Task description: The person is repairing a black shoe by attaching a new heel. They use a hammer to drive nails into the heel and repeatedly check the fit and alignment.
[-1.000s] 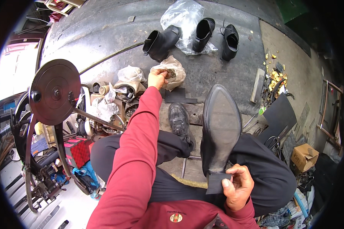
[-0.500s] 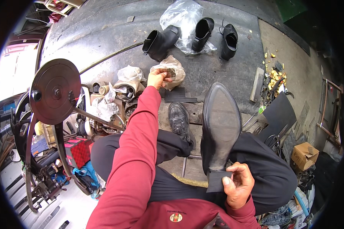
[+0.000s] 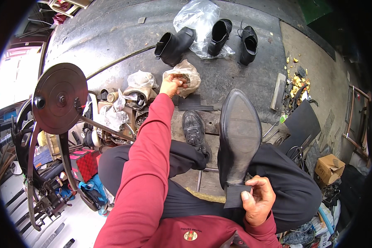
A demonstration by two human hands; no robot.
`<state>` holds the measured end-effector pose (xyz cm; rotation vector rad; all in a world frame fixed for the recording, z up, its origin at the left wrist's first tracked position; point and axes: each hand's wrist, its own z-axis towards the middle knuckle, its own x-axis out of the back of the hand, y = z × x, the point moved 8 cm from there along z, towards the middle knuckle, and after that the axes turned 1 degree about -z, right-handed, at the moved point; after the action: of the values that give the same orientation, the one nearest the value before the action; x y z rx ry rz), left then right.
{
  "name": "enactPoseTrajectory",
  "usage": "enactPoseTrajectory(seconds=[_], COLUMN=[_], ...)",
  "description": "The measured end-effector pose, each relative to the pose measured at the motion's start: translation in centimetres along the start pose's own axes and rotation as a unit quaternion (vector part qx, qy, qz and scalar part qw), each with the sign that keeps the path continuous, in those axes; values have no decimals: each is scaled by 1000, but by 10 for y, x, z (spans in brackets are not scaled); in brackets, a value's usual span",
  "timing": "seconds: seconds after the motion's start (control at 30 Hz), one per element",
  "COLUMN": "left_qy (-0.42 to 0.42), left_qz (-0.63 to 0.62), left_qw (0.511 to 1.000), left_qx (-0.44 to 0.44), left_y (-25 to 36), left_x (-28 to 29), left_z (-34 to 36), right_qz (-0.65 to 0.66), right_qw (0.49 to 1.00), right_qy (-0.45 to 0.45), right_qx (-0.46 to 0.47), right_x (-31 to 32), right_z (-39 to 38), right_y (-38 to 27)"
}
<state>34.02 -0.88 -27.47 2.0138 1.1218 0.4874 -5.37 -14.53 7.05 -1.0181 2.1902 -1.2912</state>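
A black shoe lies sole up across my lap, its pointed grey sole (image 3: 240,124) facing me and its heel end nearest my body. Over the heel sits a ribbed black rubber piece (image 3: 235,196), pinched at its right edge between the thumb and fingers of my right hand (image 3: 258,200). My left arm is stretched forward. The fingers of my left hand (image 3: 173,85) are curled together inside the mouth of an open plastic bag (image 3: 191,89) with small brownish bits in it. What those fingertips hold is hidden.
Black ankle boots (image 3: 174,46) and a laced shoe (image 3: 248,44) stand ahead, beside clear plastic (image 3: 197,18). At left rises a machine with a large dark wheel (image 3: 60,98). Bagged cans (image 3: 139,94) crowd my left arm. A cardboard box (image 3: 330,168) sits at right.
My left fingers have shifted slightly within the bag's mouth. The right hand, the rubber piece and the shoe have stayed in place.
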Motion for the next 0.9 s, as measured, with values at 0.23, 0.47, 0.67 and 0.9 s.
enactPoseTrajectory(seconds=[0.23,0.47,0.67,0.9], left_qy=[-26,15,169,149], left_qz=[-7,-1,215,211], left_qw=[1000,1000,958,962], left_qx=[-1,-11,-86,-87], left_y=[-1,2,5,-6], left_x=[0,4,13,12], left_z=[1,-1,9,19], right_qz=[3,7,7,-3], right_qw=[1000,1000,1000,1000], right_qy=[3,3,9,1], right_qx=[7,1,-1,4], right_x=[1,0,2,1], right_z=[0,-1,-1,0], right_y=[-1,2,3,1])
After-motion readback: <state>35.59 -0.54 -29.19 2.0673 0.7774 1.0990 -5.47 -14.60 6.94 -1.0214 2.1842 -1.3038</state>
